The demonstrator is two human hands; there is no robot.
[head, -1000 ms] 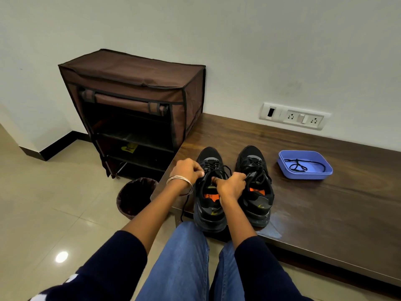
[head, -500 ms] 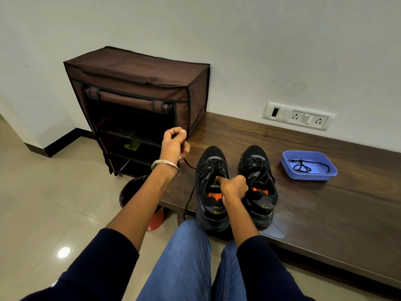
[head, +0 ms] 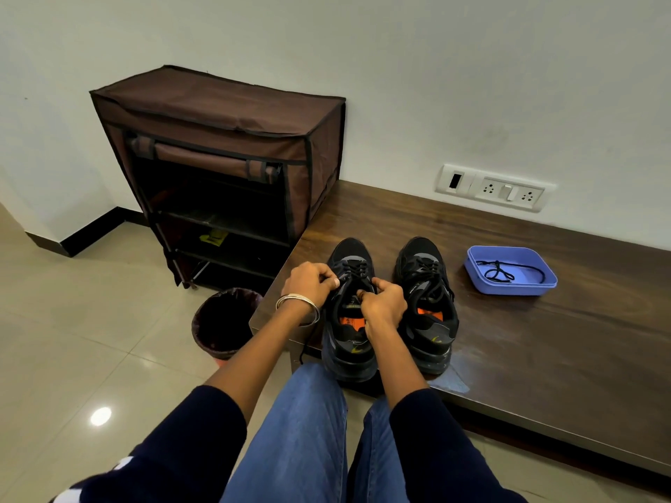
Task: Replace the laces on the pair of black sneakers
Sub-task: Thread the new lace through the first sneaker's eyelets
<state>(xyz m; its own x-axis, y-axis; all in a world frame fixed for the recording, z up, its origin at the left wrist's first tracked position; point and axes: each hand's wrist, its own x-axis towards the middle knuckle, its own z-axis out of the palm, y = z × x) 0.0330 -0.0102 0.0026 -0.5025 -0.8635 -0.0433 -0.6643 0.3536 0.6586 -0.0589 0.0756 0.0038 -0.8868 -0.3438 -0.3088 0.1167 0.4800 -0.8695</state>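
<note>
Bench (head: 544, 339) — sneakers (head: 425, 306) toes wallward

Home entryway or bedroom corner: fabric shoe rack (head: 232, 168) against white wall, tiled floor (head: 72, 339), low wooden bench (head: 544, 339), wall sockets (head: 493, 188), small bin (head: 225, 321).

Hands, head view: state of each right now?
Left hand: fingers curled, pinching the black lace at the left sneaker's eyelets.
Right hand: fingers curled at the same sneaker's tongue; what it grips cannot be told.
</note>
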